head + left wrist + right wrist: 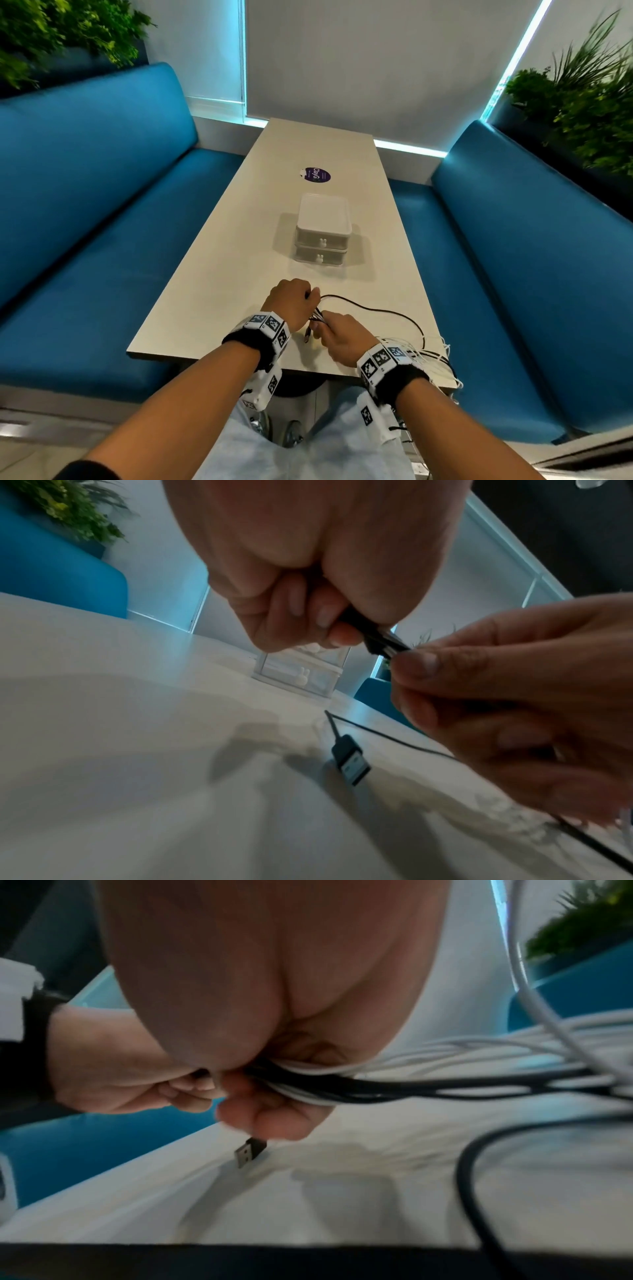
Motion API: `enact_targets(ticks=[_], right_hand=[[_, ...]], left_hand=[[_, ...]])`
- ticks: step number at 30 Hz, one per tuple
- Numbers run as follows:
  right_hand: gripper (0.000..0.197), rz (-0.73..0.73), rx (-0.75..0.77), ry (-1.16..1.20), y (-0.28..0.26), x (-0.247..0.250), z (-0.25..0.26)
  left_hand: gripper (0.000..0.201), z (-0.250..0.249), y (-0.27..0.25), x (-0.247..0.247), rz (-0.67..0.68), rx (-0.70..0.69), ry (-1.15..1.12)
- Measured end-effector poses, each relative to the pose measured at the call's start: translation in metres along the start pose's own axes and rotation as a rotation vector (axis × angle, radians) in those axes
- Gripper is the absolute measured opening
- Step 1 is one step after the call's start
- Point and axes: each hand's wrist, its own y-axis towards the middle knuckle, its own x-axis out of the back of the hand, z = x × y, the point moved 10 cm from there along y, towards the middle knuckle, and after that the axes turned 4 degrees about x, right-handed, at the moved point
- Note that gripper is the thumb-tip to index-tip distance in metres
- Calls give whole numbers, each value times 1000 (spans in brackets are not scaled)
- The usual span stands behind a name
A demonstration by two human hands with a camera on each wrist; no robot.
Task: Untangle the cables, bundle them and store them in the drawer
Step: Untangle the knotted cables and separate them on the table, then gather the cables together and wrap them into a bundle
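Both wrists low over near bench (212, 274) edge. My left hand (291, 299) pinches black cable ends (373, 634); my right hand (342, 337) grips the bunched black and white cables (342, 1085), which trail off rightward from it. One USB plug (352, 761) hangs below my right hand, tip down. Drawer unit (323, 233) stands beyond both hands, fronts facing me.

**Open tabletop up to the drawers**

Bare beige tabletop (219, 274) lies open at 12 o'clock up to the white two-drawer plastic box (322, 236); looping black and white cables (404, 318) clutter 3 o'clock; blue padded benches (102, 205) flank both sides.
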Motion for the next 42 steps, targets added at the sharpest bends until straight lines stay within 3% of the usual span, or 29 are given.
enact_targets(ticks=[9, 13, 15, 17, 20, 28, 32, 35, 39, 42], right_hand=[[30, 121, -95, 83, 6, -25, -5], [16, 107, -48, 128, 10, -32, -6], [22, 83, -25, 98, 11, -27, -6], [36, 67, -10, 25, 9, -22, -6], [37, 81, 40, -129, 7, -22, -5], [32, 94, -13, -28, 10, -23, -1], [32, 77, -19, 32, 9, -21, 4], [34, 20, 32, -66, 4, -6, 6], [28, -32, 41, -288, 0, 16, -1], [25, -121, 12, -211, 0, 30, -3]], left_hand=[[47, 8, -12, -21, 66, -82, 191], [49, 18, -5, -35, 164, -54, 182], [52, 22, -1, -35, 183, -49, 173], [56, 26, 3, -30, 173, -49, 166], [58, 31, 3, -27, 174, -39, 171], [44, 27, -13, -20, 34, -6, -19], [54, 10, -11, -10, 6, -54, 232], [53, -4, -4, 11, -52, -123, 381], [52, -4, 1, 23, -45, -93, 220], [52, 3, 1, 18, 1, -66, -48]])
